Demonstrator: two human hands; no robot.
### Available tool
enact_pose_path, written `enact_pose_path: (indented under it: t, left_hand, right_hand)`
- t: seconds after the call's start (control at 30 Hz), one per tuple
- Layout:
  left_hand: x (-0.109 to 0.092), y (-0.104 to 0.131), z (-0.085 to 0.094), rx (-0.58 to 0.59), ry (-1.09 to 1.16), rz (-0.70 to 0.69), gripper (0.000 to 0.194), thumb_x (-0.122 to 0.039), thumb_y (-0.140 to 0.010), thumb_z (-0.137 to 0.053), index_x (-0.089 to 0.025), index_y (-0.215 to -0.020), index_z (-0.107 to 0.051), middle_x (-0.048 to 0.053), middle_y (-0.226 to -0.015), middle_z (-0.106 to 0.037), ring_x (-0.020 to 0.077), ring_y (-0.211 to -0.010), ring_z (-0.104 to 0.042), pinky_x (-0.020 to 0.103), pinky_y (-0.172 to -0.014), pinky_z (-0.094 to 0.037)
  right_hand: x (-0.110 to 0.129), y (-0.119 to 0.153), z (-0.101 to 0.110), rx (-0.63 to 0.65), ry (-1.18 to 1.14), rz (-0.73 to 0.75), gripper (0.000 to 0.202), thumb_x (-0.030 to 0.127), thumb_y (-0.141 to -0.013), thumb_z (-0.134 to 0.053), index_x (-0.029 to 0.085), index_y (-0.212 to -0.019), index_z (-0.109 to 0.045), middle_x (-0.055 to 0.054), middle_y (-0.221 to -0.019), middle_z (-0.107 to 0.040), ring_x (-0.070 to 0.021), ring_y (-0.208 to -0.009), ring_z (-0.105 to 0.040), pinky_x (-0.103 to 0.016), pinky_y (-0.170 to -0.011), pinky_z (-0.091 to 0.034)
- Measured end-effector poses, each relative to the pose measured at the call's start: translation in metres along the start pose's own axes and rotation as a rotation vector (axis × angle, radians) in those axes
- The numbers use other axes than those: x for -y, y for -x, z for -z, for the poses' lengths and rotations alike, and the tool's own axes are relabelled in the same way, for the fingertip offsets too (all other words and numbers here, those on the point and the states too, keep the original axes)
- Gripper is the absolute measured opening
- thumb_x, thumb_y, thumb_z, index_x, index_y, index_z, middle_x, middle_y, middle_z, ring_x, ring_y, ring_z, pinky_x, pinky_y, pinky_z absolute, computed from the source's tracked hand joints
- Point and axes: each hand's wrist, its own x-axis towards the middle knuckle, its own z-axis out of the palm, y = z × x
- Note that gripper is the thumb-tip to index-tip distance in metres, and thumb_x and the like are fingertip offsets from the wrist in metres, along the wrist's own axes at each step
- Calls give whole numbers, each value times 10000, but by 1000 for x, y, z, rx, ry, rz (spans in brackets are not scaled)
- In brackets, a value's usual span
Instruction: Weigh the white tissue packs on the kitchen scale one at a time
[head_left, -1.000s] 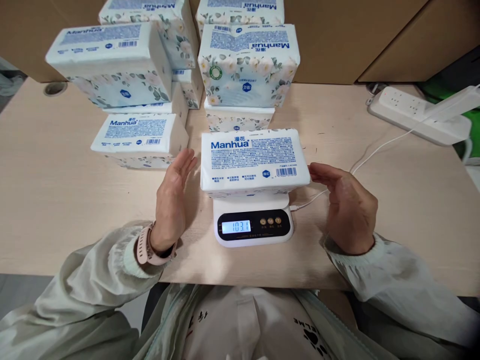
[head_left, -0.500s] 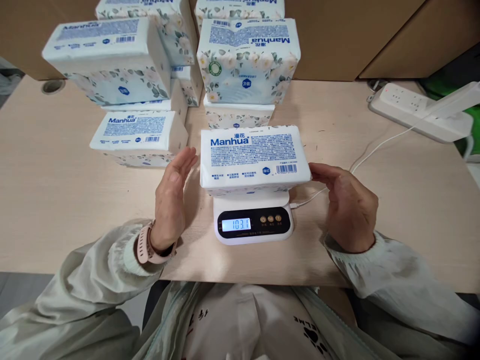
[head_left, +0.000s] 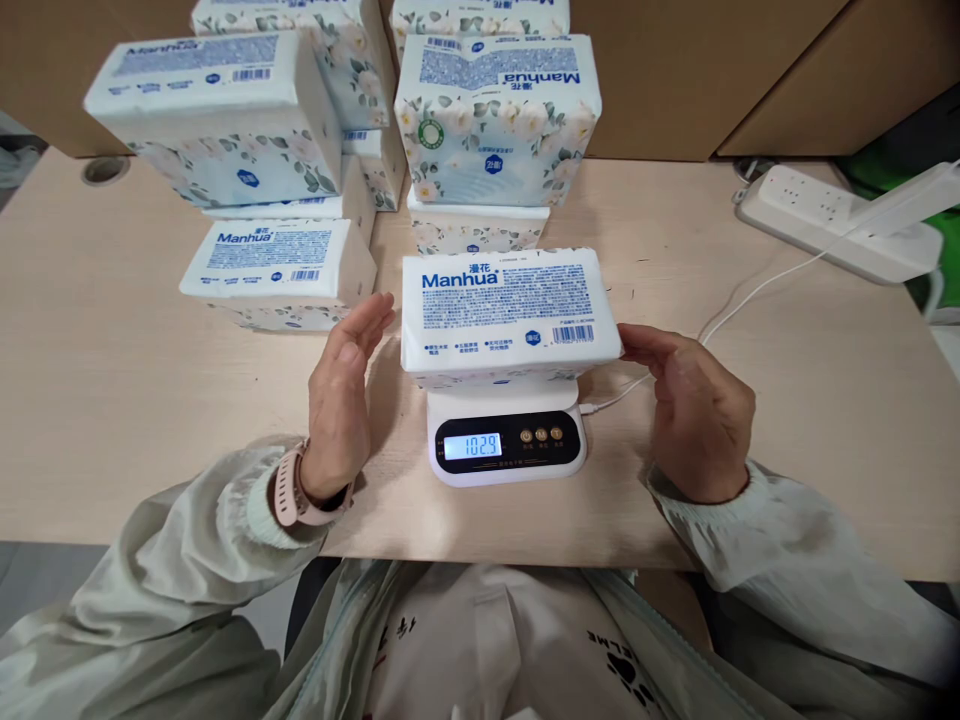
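Observation:
A white and blue Manhua tissue pack [head_left: 510, 312] lies on a small white digital scale [head_left: 506, 468], whose lit display reads 102.9. My left hand [head_left: 341, 400] stands on edge to the left of the pack, apart from it, fingers stretched out and nothing held. On the other side, my right hand [head_left: 694, 410] is at the pack's right end, its fingertips at or very near the corner; the fingers are extended and hold nothing. A pink watch band [head_left: 292, 488] is around my left wrist.
More tissue packs are stacked behind, at the back left [head_left: 217, 120] and back centre [head_left: 496, 120]. A single pack [head_left: 274, 262] sits nearer. A white power strip [head_left: 832, 220] with a cable lies at right. Cardboard [head_left: 660, 80] stands behind.
The scale's display has gone from 103.1 to 102.9. Both hands and the pack are in nearly the same places.

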Motion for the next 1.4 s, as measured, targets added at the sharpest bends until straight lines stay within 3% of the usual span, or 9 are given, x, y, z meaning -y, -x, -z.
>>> enact_pose_path:
  t: [0.27,0.53,1.1,1.2,1.3,1.4]
  left_hand:
    - [-2,0,-5,-44,37,-17,413,-539,-1077,-566,-331,-1376,-761,-7,-1466,-712,303,-1461,-602,561,-1349,-415]
    - [-2,0,-1,-13,14,-19,367,-506,-1083,-567,-391,-1377,-754,-32,-1478,-695,310,-1483,-587,582,-1376,-389]
    - [-3,1,0,-22,-18,3,366,-524,-1071,-568,-423,-1377,-743,-49,-1486,-688,303,-1474,-590,576,-1347,-413]
    - [-6,1,-2,-71,-16,2,326,-504,-1053,-583,-401,-1289,-784,-28,-1394,-735,296,-1395,-631,560,-1259,-481]
    - [-9,-1,-2,-182,12,-36,265,-499,-1011,-635,-327,-1071,-827,35,-1142,-788,268,-1140,-705,457,-1001,-584]
    - [-12,-3,-1,-258,70,-105,306,-506,-977,-669,-242,-889,-796,74,-890,-731,243,-899,-678,381,-781,-541]
  right_hand:
    - [2,1,0,17,11,7,293,460,-1083,-563,374,-1178,-827,-14,-1190,-841,-290,-1135,-770,-537,-1061,-600]
    - [-1,1,-1,13,-20,46,291,419,-1095,-564,345,-1184,-830,-4,-1183,-846,-231,-1114,-773,-452,-1006,-593]
    - [0,3,-2,7,-28,45,293,431,-1093,-573,318,-1181,-827,0,-1194,-847,-230,-1132,-772,-459,-1020,-596]
    - [0,3,-2,13,-48,41,280,436,-1086,-588,330,-1187,-826,0,-1189,-846,-233,-1123,-774,-462,-1029,-594]
    - [1,3,-1,6,-35,21,286,460,-1077,-602,327,-1200,-823,-12,-1185,-847,-235,-1099,-778,-463,-1021,-606]
    - [3,3,-1,-5,-19,3,280,485,-1061,-624,340,-1187,-827,-9,-1163,-850,-241,-1056,-782,-468,-1002,-620]
